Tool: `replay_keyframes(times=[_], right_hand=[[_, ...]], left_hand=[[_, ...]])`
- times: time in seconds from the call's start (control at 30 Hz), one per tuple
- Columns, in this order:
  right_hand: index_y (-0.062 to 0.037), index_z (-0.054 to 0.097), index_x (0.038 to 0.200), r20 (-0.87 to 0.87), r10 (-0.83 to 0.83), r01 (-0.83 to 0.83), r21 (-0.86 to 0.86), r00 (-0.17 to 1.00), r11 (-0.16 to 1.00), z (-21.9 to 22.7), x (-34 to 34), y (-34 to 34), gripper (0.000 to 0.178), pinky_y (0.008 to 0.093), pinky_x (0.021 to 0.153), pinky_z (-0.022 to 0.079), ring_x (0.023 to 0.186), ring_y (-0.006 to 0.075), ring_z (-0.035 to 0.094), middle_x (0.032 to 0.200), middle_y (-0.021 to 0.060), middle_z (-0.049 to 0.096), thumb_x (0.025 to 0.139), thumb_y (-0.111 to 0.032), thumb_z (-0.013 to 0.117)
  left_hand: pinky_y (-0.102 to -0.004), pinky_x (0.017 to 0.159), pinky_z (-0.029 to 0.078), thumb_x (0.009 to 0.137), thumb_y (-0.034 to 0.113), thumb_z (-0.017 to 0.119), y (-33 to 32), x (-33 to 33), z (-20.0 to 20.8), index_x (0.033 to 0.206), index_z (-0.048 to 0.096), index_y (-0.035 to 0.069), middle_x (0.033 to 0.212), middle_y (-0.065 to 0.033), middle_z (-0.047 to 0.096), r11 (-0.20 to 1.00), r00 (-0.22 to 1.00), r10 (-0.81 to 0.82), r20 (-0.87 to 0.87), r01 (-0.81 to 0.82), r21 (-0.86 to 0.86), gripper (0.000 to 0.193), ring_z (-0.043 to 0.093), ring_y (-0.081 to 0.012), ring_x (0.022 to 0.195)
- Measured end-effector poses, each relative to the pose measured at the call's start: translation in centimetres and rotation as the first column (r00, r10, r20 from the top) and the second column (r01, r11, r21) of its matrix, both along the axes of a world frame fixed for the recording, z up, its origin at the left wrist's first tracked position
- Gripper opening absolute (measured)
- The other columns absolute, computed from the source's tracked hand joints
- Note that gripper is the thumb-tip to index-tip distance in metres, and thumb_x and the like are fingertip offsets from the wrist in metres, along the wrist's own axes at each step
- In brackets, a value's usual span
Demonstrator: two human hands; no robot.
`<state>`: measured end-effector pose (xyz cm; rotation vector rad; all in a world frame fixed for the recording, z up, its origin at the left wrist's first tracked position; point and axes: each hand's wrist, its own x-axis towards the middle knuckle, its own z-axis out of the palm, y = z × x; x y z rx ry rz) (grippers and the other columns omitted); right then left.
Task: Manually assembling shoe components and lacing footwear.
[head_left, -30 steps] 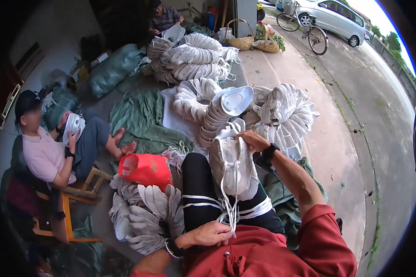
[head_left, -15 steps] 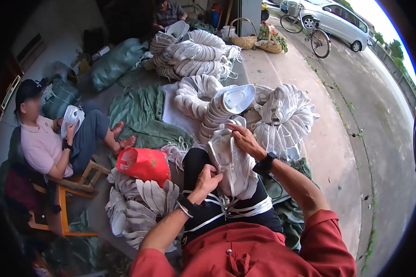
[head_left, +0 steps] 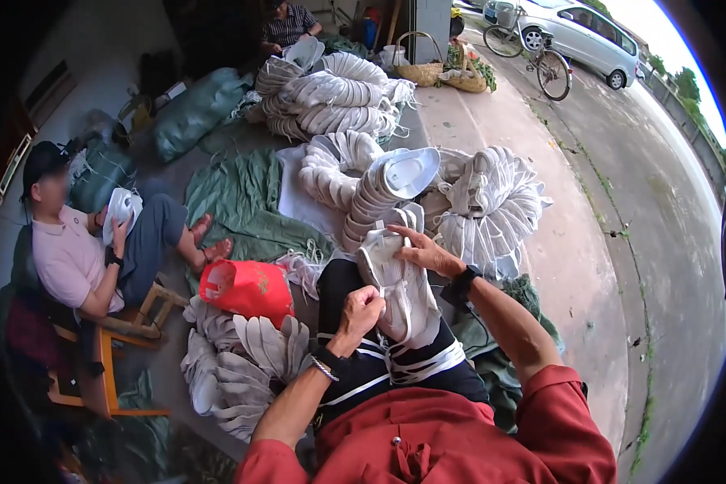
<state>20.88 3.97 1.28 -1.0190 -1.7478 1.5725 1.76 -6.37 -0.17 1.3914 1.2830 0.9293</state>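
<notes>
A white shoe upper (head_left: 397, 282) lies in my lap, its loose end pointing away from me. My right hand (head_left: 429, 252) grips its far end, thumb and fingers bent over the opening. At the near left side, my left hand (head_left: 361, 316) is closed in a pinch on what looks like a white shoelace, mostly hidden by the fingers. A bundle of white laces (head_left: 431, 367) lies across my dark trousers. Just beyond the shoe stands a curved stack of nested white shoes (head_left: 363, 210), topped by a pale sole (head_left: 411, 172).
Rings of white shoe uppers (head_left: 492, 202) lie ahead and right, with a larger heap (head_left: 331, 97) behind. Left are a red bag (head_left: 250, 290), piled insole-shaped pieces (head_left: 246, 363) and green cloth (head_left: 242, 194). A seated person (head_left: 81, 250) holds a white shoe; another sits at the back.
The shoe has tilted and turned slightly in my lap. My right hand has shifted a little left and down along it; the left hand's fingers have drawn into a tighter pinch.
</notes>
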Motion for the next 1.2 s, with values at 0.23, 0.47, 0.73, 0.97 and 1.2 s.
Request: replay_keyframes(times=[0.23,0.47,0.73,0.97,1.2], right_hand=[[0.0008,0.03,0.13,-0.058,-0.366,0.367,0.282,0.929,0.886,0.0,-0.5,-4.3,0.078,0.0339,0.092,0.037,0.108,0.0259,0.047,0.118,0.0174,0.048,0.074,-0.039,0.067],[0.0057,0.024,0.13,0.133,-0.451,0.383,0.354,0.882,0.853,0.1,0.9,-5.4,0.087,0.0344,0.098,0.031,0.117,0.0288,0.039,0.124,0.0229,0.041,0.072,-0.042,0.069],[-0.0008,0.039,0.126,-0.013,-0.096,0.096,-0.004,0.995,0.995,-0.1,0.0,0.1,0.056,0.0242,0.074,0.044,0.088,0.0108,0.052,0.1,0.0048,0.056,0.08,-0.021,0.063],[-0.0002,0.045,0.122,-0.007,-0.168,0.166,-0.106,0.986,0.98,2.0,2.9,-1.0,0.047,0.0248,0.081,0.041,0.09,0.0104,0.051,0.099,0.0031,0.057,0.081,-0.019,0.058],[-0.0015,0.042,0.126,-0.002,-0.149,0.148,-0.112,0.989,0.983,0.4,4.5,0.5,0.054,0.0195,0.055,0.035,0.067,0.0061,0.045,0.085,-0.0014,0.055,0.079,-0.023,0.059]], left_hand=[[-0.0209,0.039,0.041,0.08,0.011,0.054,-2.2,-0.4,0.8,0.076,0.049,0.002,0.054,-0.0046,0.054,0.939,0.913,0.13,0.388,0.012,-0.342,0.011,0.052,-0.0127,0.043],[-0.0366,0.047,0.05,0.08,0.009,0.044,-3.1,-0.2,0.5,0.088,0.047,-0.002,0.059,-0.0114,0.052,0.747,0.959,0.091,0.267,0.112,-0.656,0.014,0.058,-0.0262,0.052],[-0.0374,0.064,0.046,0.084,0.009,0.051,-2.7,-1.1,-3.2,0.077,0.052,0.002,0.062,-0.0068,0.051,0.495,0.778,0.149,0.61,0.476,-0.727,0.01,0.054,-0.0229,0.061],[-0.0319,0.052,0.038,0.078,0.003,0.056,-2.9,0.6,-3.9,0.071,0.048,0.007,0.06,-0.0027,0.045,0.588,0.578,0.331,0.746,0.492,-0.642,0.011,0.045,-0.0166,0.054],[-0.0239,0.041,0.033,0.078,0.002,0.057,-2.2,-0.4,-1.6,0.075,0.045,0.009,0.056,0.0042,0.036,0.714,0.799,0.165,0.578,0.308,-0.629,0.014,0.036,-0.007,0.044]])
